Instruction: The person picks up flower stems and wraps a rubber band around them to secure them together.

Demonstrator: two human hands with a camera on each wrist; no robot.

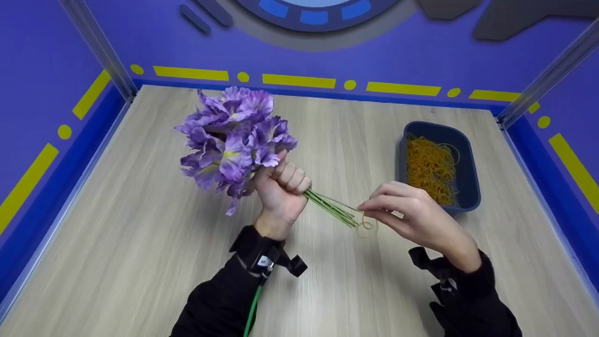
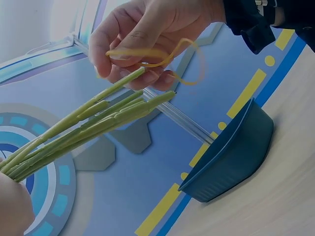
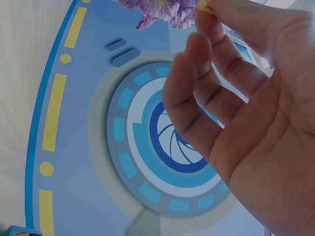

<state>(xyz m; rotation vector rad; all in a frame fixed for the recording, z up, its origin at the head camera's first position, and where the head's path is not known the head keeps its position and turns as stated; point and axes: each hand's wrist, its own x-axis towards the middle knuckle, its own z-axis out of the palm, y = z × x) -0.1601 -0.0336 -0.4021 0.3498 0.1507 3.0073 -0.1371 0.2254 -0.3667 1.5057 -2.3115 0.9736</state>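
In the head view my left hand point(image 1: 283, 192) grips a bunch of purple artificial flowers point(image 1: 234, 145) just below the blooms. Their green stems point(image 1: 330, 208) point right, past the little-finger side of the fist. My right hand point(image 1: 412, 213) pinches a thin yellow rubber band point(image 1: 367, 226) between thumb and forefinger at the stem ends. The left wrist view shows the rubber band point(image 2: 167, 59) looped and dangling beside the cut stem tips point(image 2: 142, 101). In the right wrist view only a bit of the band shows at my right hand's point(image 3: 236, 98) fingertips.
A dark blue tub point(image 1: 470, 173) holding a heap of yellow rubber bands point(image 1: 430, 171) stands right of centre, behind my right hand. The wooden tabletop point(image 1: 140, 234) is bounded by blue printed panels point(image 1: 299, 61) at the back and sides.
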